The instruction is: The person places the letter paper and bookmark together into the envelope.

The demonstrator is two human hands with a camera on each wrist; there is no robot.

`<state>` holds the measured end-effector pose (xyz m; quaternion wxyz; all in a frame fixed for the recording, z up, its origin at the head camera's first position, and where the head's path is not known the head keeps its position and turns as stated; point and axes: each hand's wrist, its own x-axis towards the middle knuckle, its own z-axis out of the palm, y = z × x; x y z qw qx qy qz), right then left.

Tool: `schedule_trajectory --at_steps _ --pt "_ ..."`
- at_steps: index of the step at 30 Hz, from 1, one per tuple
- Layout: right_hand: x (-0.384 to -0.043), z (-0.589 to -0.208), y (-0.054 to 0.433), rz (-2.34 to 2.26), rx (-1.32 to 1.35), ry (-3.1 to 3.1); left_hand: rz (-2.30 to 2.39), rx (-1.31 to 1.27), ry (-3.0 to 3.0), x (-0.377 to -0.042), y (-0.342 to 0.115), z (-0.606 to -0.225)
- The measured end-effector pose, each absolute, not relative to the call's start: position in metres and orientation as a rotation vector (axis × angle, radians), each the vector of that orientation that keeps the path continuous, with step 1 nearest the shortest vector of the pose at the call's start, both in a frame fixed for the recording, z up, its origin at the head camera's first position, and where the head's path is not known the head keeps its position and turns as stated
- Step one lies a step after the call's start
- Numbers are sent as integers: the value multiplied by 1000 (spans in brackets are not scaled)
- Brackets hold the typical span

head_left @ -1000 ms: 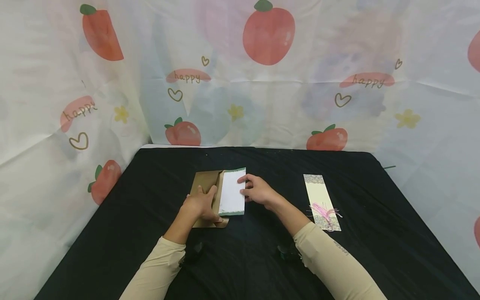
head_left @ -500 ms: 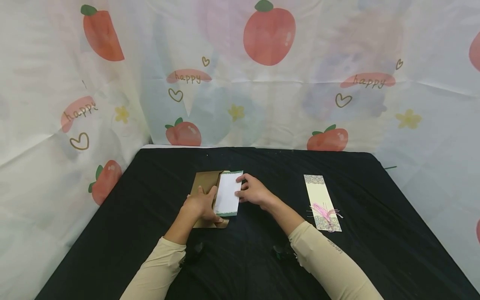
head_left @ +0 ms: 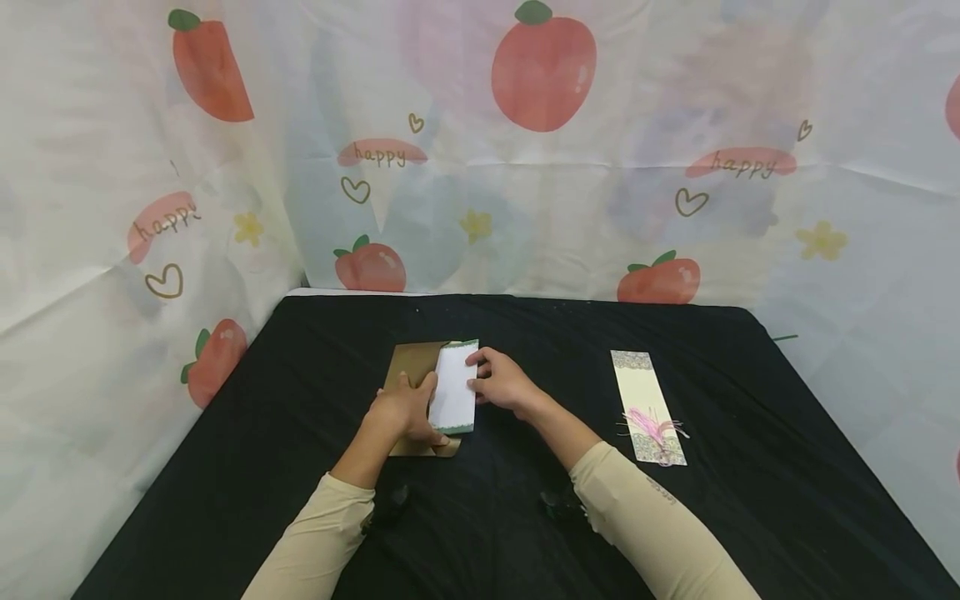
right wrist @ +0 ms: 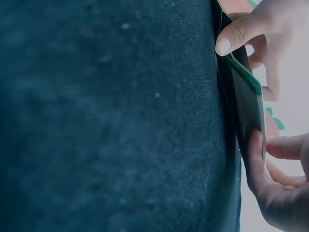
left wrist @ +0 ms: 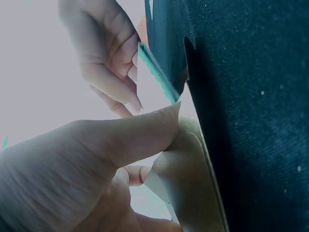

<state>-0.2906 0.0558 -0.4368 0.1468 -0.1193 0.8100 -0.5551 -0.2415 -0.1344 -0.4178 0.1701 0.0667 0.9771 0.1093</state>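
A brown paper envelope (head_left: 414, 358) lies on the black cloth, its open side facing right. My left hand (head_left: 400, 412) grips it at the opening, the thumb at the near corner and the fingers spread toward the far side; in the left wrist view the envelope (left wrist: 188, 174) gapes beside the thumb. A white card (head_left: 452, 390) with green patterned edges stands partly within that opening, its left part hidden. My right hand (head_left: 504, 385) pinches the card's right edge. The right wrist view shows the card (right wrist: 245, 104) tilted between thumb and fingers.
To the right lies a long cream paper strip (head_left: 639, 387) with patterned ends. Pink tassel threads (head_left: 649, 425) rest on its lower part. Black cloth (head_left: 540, 492) covers the table, and a fruit-printed curtain (head_left: 555, 200) hangs around the back and sides.
My right hand has moved left, bringing the card further to the left into the envelope's opening. The card's angle has shifted slightly. My left hand keeps its place on the envelope.
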Motion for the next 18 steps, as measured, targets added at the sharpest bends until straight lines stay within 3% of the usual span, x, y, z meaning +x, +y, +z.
schedule_trajectory --at_steps 18 --pt "-298 -444 52 -1533 -294 2434 327 184 2770 -242 -134 -417"
